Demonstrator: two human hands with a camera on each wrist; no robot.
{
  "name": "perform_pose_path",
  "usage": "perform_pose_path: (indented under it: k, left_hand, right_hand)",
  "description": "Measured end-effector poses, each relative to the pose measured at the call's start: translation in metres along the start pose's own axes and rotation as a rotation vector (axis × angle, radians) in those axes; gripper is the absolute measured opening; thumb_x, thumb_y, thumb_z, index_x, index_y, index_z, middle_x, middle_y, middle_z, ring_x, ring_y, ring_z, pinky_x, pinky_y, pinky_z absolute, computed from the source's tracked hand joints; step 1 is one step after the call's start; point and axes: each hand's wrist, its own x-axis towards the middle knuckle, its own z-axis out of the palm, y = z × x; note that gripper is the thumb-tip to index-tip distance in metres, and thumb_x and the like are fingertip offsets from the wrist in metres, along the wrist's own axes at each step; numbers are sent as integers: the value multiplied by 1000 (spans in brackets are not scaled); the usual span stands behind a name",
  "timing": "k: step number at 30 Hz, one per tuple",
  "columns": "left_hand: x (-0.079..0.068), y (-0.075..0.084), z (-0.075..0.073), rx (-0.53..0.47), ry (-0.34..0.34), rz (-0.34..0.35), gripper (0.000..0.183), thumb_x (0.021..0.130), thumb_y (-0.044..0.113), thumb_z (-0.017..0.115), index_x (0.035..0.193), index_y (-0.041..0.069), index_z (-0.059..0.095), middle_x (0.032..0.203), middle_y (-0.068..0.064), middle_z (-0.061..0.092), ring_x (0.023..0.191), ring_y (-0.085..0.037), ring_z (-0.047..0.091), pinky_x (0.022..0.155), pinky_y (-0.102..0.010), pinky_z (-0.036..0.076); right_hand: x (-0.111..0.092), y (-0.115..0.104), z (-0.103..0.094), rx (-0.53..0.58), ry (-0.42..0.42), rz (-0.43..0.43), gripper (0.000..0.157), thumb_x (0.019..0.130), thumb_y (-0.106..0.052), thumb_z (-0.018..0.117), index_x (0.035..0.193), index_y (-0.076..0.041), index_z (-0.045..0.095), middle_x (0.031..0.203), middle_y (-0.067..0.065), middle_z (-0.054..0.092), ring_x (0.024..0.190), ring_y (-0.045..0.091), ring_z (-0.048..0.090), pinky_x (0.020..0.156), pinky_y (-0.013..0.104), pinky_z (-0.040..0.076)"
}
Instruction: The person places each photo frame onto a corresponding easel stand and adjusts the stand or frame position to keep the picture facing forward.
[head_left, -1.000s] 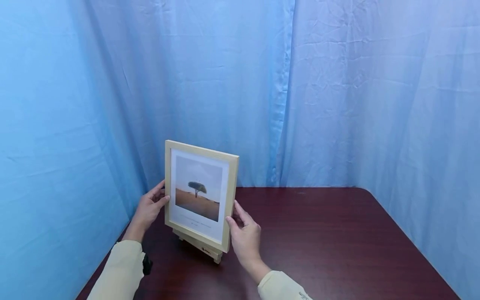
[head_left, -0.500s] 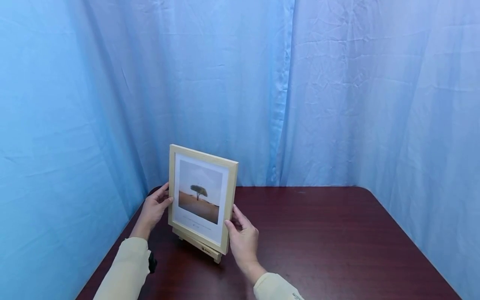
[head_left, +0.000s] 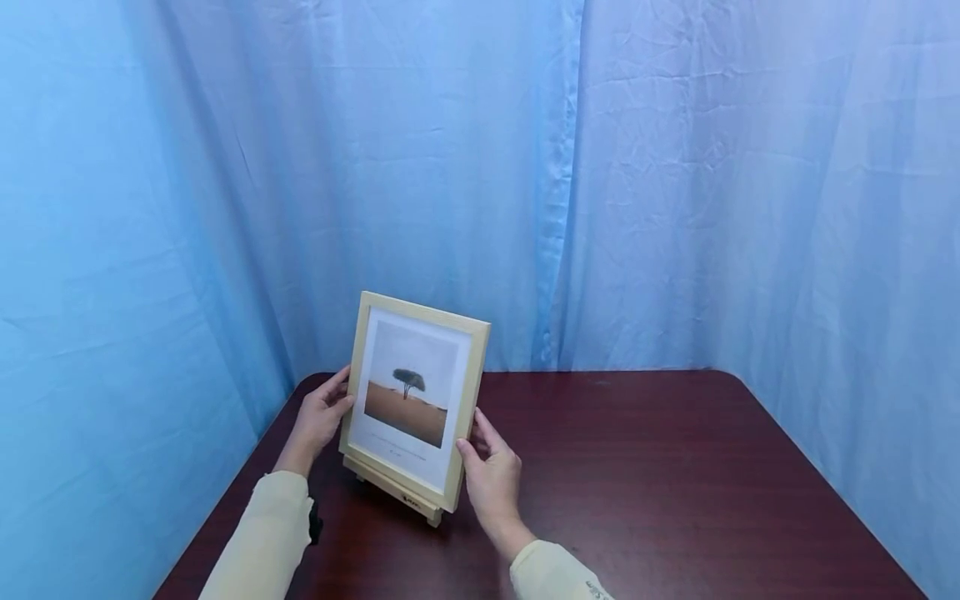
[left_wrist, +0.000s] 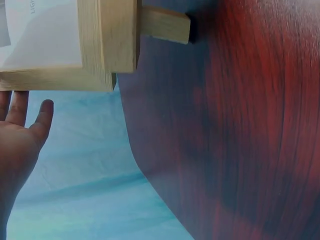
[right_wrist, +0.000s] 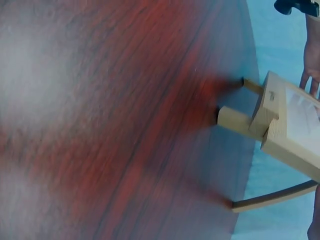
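Note:
A light wood picture frame (head_left: 411, 400) with a print of a lone tree leans tilted on a small wooden easel (head_left: 390, 492). Its lower edge sits at the easel's ledge. My left hand (head_left: 318, 417) holds the frame's left side, thumb near the front edge and fingers partly hidden behind. On the opposite side my right hand (head_left: 493, 479) grips the lower right edge, thumb on the front. The left wrist view catches several left fingers (left_wrist: 19, 107) against the frame's edge. In the right wrist view the easel's legs (right_wrist: 275, 197) stand on the table; most of the right hand is out of that view.
The easel stands on a dark red wood table (head_left: 675, 483), toward its left part. Pale blue curtains (head_left: 450, 167) hang behind and along both sides. A black strap-like item (head_left: 315, 523) shows at the left sleeve.
The frame has shifted right and slightly down, settling against the easel with its top now further right. Both hands have moved along with it, the left one more to the right.

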Motion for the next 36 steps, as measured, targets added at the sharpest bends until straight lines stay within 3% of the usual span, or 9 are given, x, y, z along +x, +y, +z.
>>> perform_pose_path:
  k: [3, 7, 13, 23, 27, 33, 36]
  left_hand:
    - [0, 0, 2, 5, 9, 9, 53, 96, 2, 61, 147, 10, 49, 115, -25, 64, 105, -31, 59, 90, -46, 50]
    - [1, 4, 3, 22, -12, -76, 54, 99, -1, 55, 151, 6, 41, 125, -29, 59, 114, -36, 54, 98, -51, 44]
    - [0, 8, 3, 32, -35, -185, 55, 102, 0, 51, 154, 9, 36, 134, -27, 54, 123, -35, 49, 105, -48, 40]
    - [-7, 7, 4, 36, -20, -212, 54, 102, 3, 53, 153, 11, 38, 130, -26, 55, 121, -34, 50, 104, -51, 40]
    - [-10, 7, 5, 33, -8, -215, 54, 101, 2, 54, 153, 12, 40, 128, -24, 57, 117, -31, 52, 100, -45, 45]
    - [-16, 10, 6, 28, 6, -202, 54, 100, 0, 56, 151, 12, 43, 124, -22, 60, 109, -26, 55, 85, -21, 48]
    - [-19, 10, 6, 24, 22, -200, 55, 99, 0, 57, 151, 13, 44, 123, -22, 61, 108, -26, 56, 80, -15, 47]
  right_hand:
    - [2, 1, -2, -13, -23, 12, 50, 85, -1, 76, 133, -6, 64, 103, 8, 74, 88, 23, 70, 74, 27, 56]
    - [5, 1, -4, -35, -42, 24, 50, 86, -3, 76, 134, -8, 64, 101, 8, 74, 87, 21, 70, 74, 26, 56]
    - [9, 2, -8, -55, -60, 33, 49, 87, -5, 75, 134, -10, 64, 98, 8, 73, 86, 22, 70, 73, 27, 56]
    - [23, 5, -18, -91, -86, 60, 48, 88, -4, 74, 135, -11, 64, 99, 9, 72, 87, 21, 70, 74, 29, 57]
    - [32, 7, -21, -123, -85, 75, 47, 88, -4, 74, 134, -13, 65, 98, 8, 73, 87, 20, 69, 75, 29, 56]
    - [42, 10, -27, -168, -104, 87, 45, 90, -7, 73, 134, -12, 65, 100, 8, 74, 88, 19, 70, 75, 31, 56]
    - [48, 11, -29, -191, -124, 92, 45, 90, -8, 73, 134, -12, 64, 100, 7, 74, 88, 19, 70, 76, 33, 57]
